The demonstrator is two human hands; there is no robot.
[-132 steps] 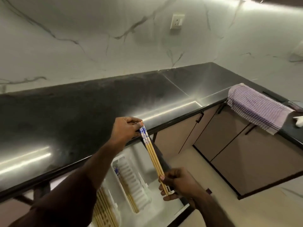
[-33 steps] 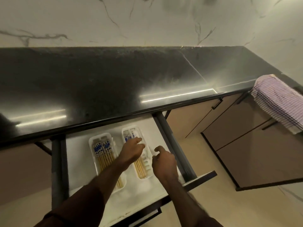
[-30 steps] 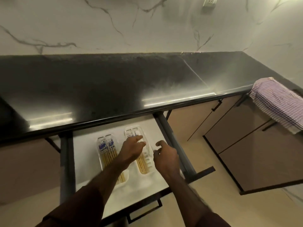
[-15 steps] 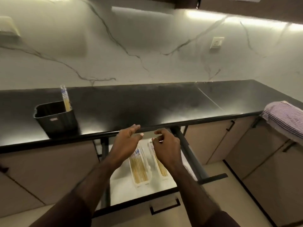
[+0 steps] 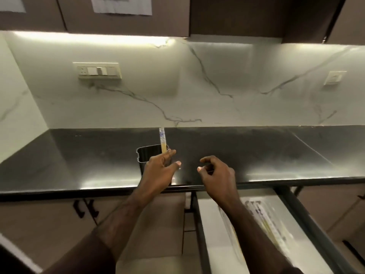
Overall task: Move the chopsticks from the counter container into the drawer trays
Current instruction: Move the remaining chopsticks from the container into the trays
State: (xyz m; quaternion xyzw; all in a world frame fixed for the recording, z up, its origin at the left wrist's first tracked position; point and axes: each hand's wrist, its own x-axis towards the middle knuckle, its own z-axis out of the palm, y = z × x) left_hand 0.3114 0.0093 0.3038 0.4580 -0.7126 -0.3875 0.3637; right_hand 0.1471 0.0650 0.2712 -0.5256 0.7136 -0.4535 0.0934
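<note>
Chopsticks: pale wooden chopsticks with blue-and-white printed tops (image 5: 162,141) stand nearly upright in the right rear corner of the container, their tops well above its rim.
Container: a dark, glossy, squarish plastic container (image 5: 147,156) stands on the table near the front edge; its right and front walls are hidden behind the left hand.
Left hand: the left hand (image 5: 159,172) reaches over the container's right side, fingers loosely spread and relaxed, gripping nothing. The fingertips (image 5: 171,153) lie just beside the lower shafts of the chopsticks, right at rim level; whether they touch the sticks cannot be told. The thumb points right, apart from the sticks.
Right hand: the right hand (image 5: 216,175) hovers over the table's front edge, to the right of the container and well clear of the chopsticks. Its fingers are loosely curled with thumb and forefinger apart, and it holds nothing.
Table: a long black polished stone table (image 5: 256,153) runs across the view, with strips of reflected light near its front edge.
Drawer: an open white-lined drawer with dark metal sides (image 5: 221,244) sits below the table at lower right, under the right forearm.
Drawer tray: a clear plastic tray (image 5: 264,216) lies in the drawer with more chopsticks inside, blurred; their number cannot be told.
Wall: white veined marble, with a cream switch plate (image 5: 98,70) at left and a small socket (image 5: 334,77) at right.
</note>
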